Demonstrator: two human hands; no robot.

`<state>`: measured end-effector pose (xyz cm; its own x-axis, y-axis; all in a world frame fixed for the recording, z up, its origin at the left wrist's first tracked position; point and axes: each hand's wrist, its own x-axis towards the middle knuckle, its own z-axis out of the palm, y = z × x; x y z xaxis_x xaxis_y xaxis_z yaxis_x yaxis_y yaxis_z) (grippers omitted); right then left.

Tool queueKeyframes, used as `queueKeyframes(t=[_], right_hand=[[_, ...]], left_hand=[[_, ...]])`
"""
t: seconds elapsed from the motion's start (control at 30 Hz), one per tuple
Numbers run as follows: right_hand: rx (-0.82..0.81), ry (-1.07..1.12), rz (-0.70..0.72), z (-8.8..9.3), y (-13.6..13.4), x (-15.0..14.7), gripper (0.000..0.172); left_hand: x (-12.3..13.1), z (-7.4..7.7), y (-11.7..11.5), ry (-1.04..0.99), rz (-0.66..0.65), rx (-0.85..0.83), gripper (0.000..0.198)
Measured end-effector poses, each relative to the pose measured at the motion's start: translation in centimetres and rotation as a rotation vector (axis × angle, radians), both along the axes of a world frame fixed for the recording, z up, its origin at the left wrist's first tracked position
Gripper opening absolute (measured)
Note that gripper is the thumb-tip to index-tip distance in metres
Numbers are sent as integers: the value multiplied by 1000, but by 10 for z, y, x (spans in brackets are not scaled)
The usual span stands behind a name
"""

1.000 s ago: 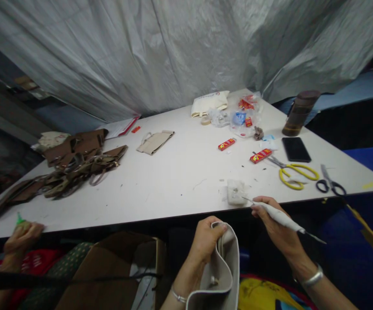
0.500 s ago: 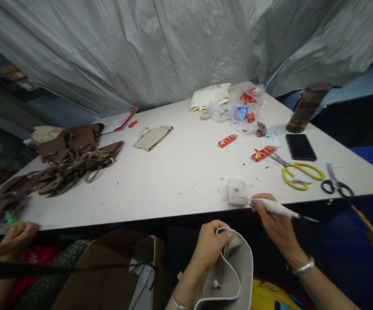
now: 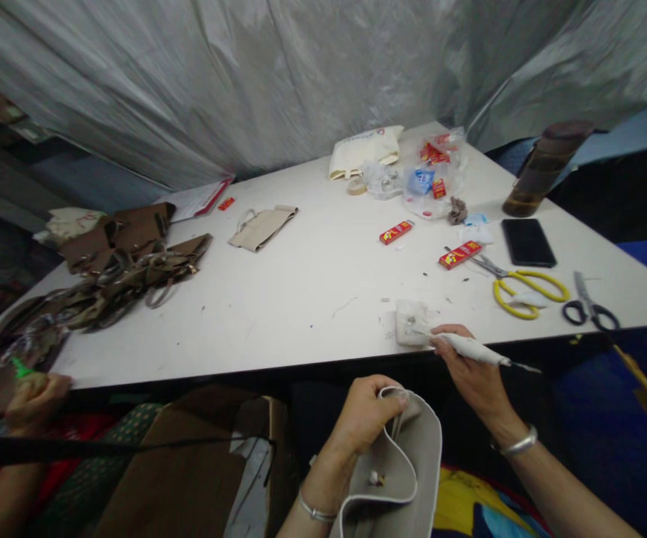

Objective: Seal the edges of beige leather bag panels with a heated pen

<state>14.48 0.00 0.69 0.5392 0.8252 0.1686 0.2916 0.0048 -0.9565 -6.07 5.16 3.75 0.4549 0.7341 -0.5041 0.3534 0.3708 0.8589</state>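
My left hand (image 3: 361, 418) pinches the rim of a pale grey bag (image 3: 425, 456) in front of me, its mouth facing up. Inside, a small white-and-gold fitting (image 3: 376, 477) shows on the wall. Between the fingers of my right hand (image 3: 472, 377) is a slim tool with a white wrapped handle (image 3: 477, 349) and a thin metal end sticking out at the back. Its front tip is over a small white pad (image 3: 405, 333) at the table's edge; whether it touches is hard to tell.
Yellow-handled scissors (image 3: 530, 275), black scissors (image 3: 584, 302), a phone (image 3: 528, 242), a bottle (image 3: 548, 168) and red boxes (image 3: 460, 255) lie to the right. A folded beige piece (image 3: 264, 228) and brown bags (image 3: 127, 291) are leftward. A co-worker's hand (image 3: 37, 400) holds a green-tipped container.
The view has shifted slightly. My right hand keeps the tool at the pad, with its front tip a little nearer the pad. My left hand still grips the bag.
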Motion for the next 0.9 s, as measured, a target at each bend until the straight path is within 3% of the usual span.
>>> queueKeyframes(t=[0.17,0.37,0.9], right_hand=[[-1,64,-57,6,-14,-1,31],[-55,313,213,8,-36,-16,43],[-140,300,290,4,-43,-19,42]], left_hand=[[-2,-4,-4,-8,-25,-6,13],[-1,-5,-6,-29,-40,-32,15],[2,-6,-14,-78,-41,-69,14]])
